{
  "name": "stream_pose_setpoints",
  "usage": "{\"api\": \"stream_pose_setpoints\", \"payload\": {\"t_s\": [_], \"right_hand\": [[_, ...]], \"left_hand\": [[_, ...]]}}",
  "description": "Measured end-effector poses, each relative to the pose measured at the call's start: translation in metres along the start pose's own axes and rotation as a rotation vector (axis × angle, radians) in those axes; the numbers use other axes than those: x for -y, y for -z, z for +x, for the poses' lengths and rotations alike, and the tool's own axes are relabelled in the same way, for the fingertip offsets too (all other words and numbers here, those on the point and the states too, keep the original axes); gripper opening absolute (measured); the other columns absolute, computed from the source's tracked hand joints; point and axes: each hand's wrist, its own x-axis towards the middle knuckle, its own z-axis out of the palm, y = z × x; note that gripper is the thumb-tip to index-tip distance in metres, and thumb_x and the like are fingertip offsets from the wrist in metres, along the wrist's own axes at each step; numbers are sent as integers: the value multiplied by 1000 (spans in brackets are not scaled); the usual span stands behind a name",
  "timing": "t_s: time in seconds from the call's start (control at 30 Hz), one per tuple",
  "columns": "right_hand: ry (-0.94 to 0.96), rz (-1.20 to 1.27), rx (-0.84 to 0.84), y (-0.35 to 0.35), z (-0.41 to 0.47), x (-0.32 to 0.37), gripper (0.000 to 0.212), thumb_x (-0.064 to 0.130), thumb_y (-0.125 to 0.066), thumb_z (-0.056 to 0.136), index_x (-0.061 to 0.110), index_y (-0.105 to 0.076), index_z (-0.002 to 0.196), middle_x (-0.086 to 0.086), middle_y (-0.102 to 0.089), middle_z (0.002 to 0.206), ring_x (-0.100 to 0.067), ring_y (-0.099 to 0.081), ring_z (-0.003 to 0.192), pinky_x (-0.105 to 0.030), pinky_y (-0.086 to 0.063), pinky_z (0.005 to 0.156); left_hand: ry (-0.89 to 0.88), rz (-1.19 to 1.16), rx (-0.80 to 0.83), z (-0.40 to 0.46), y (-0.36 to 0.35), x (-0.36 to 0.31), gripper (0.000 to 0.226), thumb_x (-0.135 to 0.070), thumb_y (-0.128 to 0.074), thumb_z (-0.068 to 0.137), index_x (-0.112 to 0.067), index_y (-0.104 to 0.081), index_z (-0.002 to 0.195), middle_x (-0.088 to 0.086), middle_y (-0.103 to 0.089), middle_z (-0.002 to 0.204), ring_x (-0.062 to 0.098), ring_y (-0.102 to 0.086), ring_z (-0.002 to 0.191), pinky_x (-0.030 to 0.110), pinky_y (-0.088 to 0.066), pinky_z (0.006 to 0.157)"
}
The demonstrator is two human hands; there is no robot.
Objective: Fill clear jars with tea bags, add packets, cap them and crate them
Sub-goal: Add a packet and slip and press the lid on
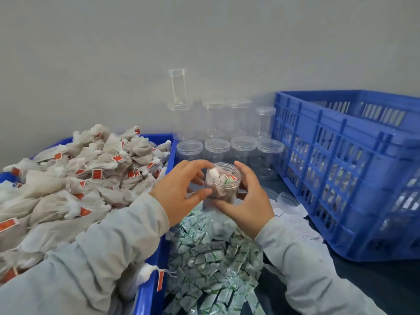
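A clear jar (223,185) filled with tea bags and a green-and-white packet on top is held above the table centre. My left hand (179,189) grips its left side with thumb and fingers curled round it. My right hand (246,201) grips its right side and base. The jar's mouth shows no lid. A blue bin (156,258) on the left is heaped with tea bags (75,183) carrying red tags. A pile of green-and-white packets (213,264) lies below my hands. A blue crate (345,169) stands on the right with capped jars inside.
Several empty clear jars (229,146) stand in rows against the grey wall, some stacked. Loose clear lids (289,202) and paper slips (302,226) lie beside the crate. The dark table surface (375,287) shows at the lower right.
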Motion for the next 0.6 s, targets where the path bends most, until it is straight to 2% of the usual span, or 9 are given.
{"api": "stream_pose_setpoints", "payload": {"t_s": [0.1, 0.17, 0.23, 0.3, 0.37, 0.43, 0.5, 0.53, 0.6], "right_hand": [[-8, -7, -32, 23, 7, 18, 91, 21, -86, 60, 41, -32, 130, 29, -51, 108, 16, -52, 102, -2, -39, 85], [-3, -13, -36, 41, 12, 36, 96, 17, -85, 61, 32, -32, 138, 25, -51, 108, 9, -55, 102, -9, -42, 89], [24, -31, -40, 58, 18, 55, 98, 13, -85, 60, 27, -31, 141, 27, -49, 106, 15, -54, 96, -3, -41, 84], [65, -74, -59, 76, 25, 76, 97, 13, -85, 60, 24, -33, 141, 31, -42, 102, 27, -48, 87, 6, -34, 75], [79, -122, -84, 95, 35, 98, 93, 17, -86, 59, 24, -37, 138, 32, -41, 102, 26, -48, 87, 6, -33, 77], [64, -132, -88, 118, 48, 119, 88, 23, -87, 57, 21, -44, 134, 21, -53, 106, 10, -56, 94, -6, -41, 89], [39, -142, -86, 145, 64, 136, 81, 30, -87, 55, 18, -52, 127, 5, -63, 111, -10, -62, 100, -29, -48, 96], [40, -172, -88, 159, 73, 143, 75, 37, -86, 54, 18, -57, 120, 3, -66, 109, -14, -64, 100, -35, -49, 95], [52, -295, -103, 186, 90, 153, 61, 55, -81, 52, 24, -63, 102, 7, -69, 99, -12, -66, 94, -37, -51, 92]], "left_hand": [[1, -38, -1, 0, 2, 3, 50, -33, -58, 86, -58, -26, 116, -23, -44, 104, -8, -50, 99, 6, -43, 77], [45, -5, 37, 0, 1, 9, 48, -43, -52, 84, -58, -22, 118, -22, -43, 103, -7, -50, 97, 10, -41, 81], [96, 13, 67, 0, -1, 17, 49, -40, -53, 86, -55, -22, 121, -16, -45, 105, -2, -51, 97, 17, -43, 85], [136, 29, 86, -1, -3, 23, 50, -36, -54, 88, -52, -24, 124, -15, -45, 106, 1, -51, 97, 13, -41, 80], [169, 67, 116, -3, -3, 29, 51, -35, -55, 88, -50, -26, 127, -17, -45, 105, 1, -51, 97, 8, -39, 74], [184, 131, 150, -4, -4, 34, 50, -36, -57, 87, -49, -29, 127, -18, -48, 105, 0, -52, 97, 8, -38, 75], [185, 185, 192, -6, -5, 34, 49, -40, -57, 86, -51, -30, 124, -22, -49, 104, -4, -50, 95, 12, -37, 81], [185, 204, 207, -7, -6, 35, 48, -42, -57, 85, -53, -30, 123, -26, -48, 103, -6, -49, 95, 14, -37, 83], [187, 204, 233, -9, -7, 36, 46, -50, -53, 82, -56, -29, 121, -31, -45, 102, -8, -48, 96, 15, -37, 86]]}}
